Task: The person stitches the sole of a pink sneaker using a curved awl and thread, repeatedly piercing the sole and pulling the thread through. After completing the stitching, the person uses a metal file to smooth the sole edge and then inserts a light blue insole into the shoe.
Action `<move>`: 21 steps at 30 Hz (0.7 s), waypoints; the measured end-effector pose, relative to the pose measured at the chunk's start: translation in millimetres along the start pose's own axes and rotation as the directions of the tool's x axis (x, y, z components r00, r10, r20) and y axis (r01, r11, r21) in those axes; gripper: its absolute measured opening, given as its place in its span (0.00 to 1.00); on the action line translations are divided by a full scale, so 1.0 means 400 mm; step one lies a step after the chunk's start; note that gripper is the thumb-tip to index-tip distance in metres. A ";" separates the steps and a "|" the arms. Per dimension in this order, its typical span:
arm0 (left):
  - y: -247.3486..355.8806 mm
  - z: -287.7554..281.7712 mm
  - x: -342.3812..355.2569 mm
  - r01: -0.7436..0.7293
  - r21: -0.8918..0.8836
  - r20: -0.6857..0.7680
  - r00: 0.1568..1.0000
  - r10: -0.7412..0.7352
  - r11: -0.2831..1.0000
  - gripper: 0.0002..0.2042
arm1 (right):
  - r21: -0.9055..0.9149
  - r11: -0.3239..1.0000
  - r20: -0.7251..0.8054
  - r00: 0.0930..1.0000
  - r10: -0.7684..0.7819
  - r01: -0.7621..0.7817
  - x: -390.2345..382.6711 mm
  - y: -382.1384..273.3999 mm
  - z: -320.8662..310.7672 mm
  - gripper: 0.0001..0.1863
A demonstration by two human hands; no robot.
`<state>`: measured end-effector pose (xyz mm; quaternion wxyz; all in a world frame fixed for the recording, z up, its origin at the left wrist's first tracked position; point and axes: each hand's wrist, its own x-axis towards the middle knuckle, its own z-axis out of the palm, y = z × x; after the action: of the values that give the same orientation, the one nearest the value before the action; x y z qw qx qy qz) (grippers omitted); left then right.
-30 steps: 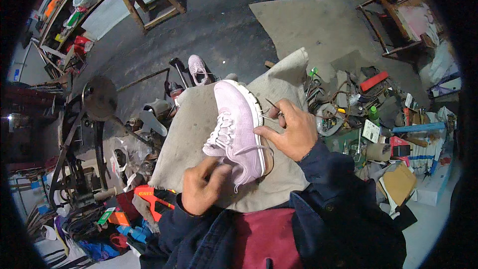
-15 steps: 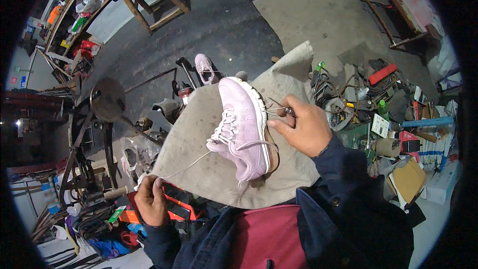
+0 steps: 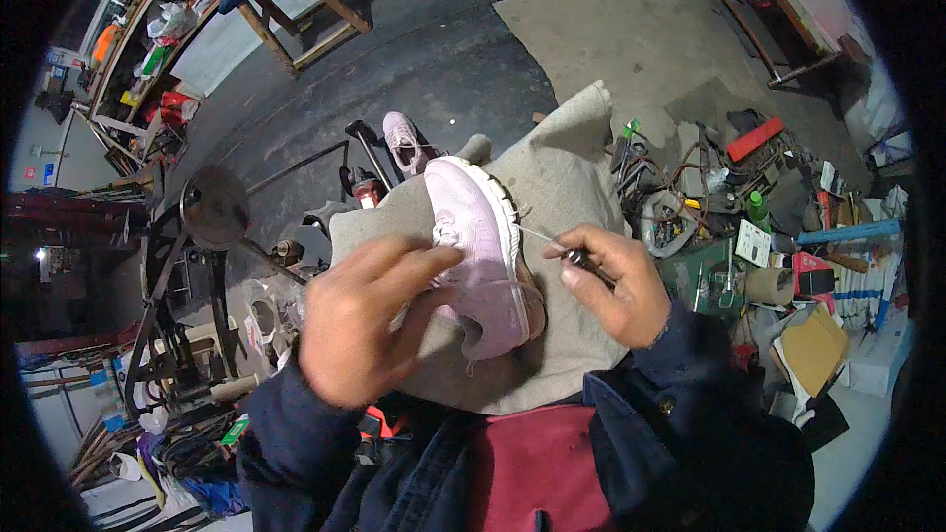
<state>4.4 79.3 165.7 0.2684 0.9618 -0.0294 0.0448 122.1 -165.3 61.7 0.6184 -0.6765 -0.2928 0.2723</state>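
A pale pink sneaker (image 3: 483, 286) with a white sole lies on its side on a beige cloth (image 3: 576, 177) over my lap, toe pointing away. My right hand (image 3: 626, 291) grips an awl (image 3: 583, 262) by its dark handle. The awl's thin metal shaft points left, its tip by the sole's edge; whether it enters the sole I cannot tell. My left hand (image 3: 360, 320), slightly blurred, is over the laces and shoe opening with fingers stretched and apart. Its fingertips partly hide the laces, and no thread shows in it. A short end of thread stands out beside the sole.
A second pink sneaker (image 3: 402, 138) is on the floor beyond my lap. To the left stands a metal machine with a round wheel (image 3: 215, 207). Tools and a green bottle (image 3: 757, 207) crowd the right side. A wooden stool (image 3: 296, 0) stands at the far left.
My left hand has come up from the lower left, where it held a thread drawn taut, to above the shoe. The right hand has shifted slightly down and right with the awl.
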 end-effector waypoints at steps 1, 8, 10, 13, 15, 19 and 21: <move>-0.014 0.038 0.028 -0.031 -0.030 0.051 0.998 0.033 0.999 0.18 | -0.097 0.987 0.026 0.992 -0.124 0.126 0.002 -0.007 0.001 0.13; -0.103 0.168 0.109 -0.104 -0.220 0.019 0.994 0.111 0.970 0.08 | -0.072 0.996 0.011 0.998 -0.054 0.055 0.002 -0.005 0.006 0.19; -0.116 0.177 0.105 -0.024 -0.321 -0.014 1.000 0.021 0.947 0.05 | 0.093 0.960 -0.047 0.962 0.268 -0.263 0.004 -0.007 -0.007 0.21; -0.134 0.188 0.111 0.136 -0.506 -0.017 0.986 -0.168 0.852 0.04 | -0.099 0.938 0.151 0.926 0.345 -0.333 0.024 -0.018 -0.073 0.19; -0.147 0.193 0.123 0.250 -0.606 0.039 0.957 -0.286 0.755 0.07 | -0.218 0.890 0.239 0.862 0.446 -0.400 0.036 -0.025 -0.095 0.14; -0.169 0.206 0.147 0.277 -0.664 0.065 0.947 -0.315 0.695 0.08 | 0.014 0.932 0.211 0.913 0.350 -0.361 0.047 -0.025 -0.058 0.11; -0.176 0.210 0.150 0.297 -0.711 0.092 0.938 -0.334 0.637 0.08 | 0.058 0.938 0.164 0.930 0.330 -0.343 0.061 -0.018 -0.031 0.11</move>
<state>75.7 94.0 64.1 0.6249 0.7698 0.1303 0.0055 147.2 -155.5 69.8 0.5670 -0.6668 -0.2068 0.4372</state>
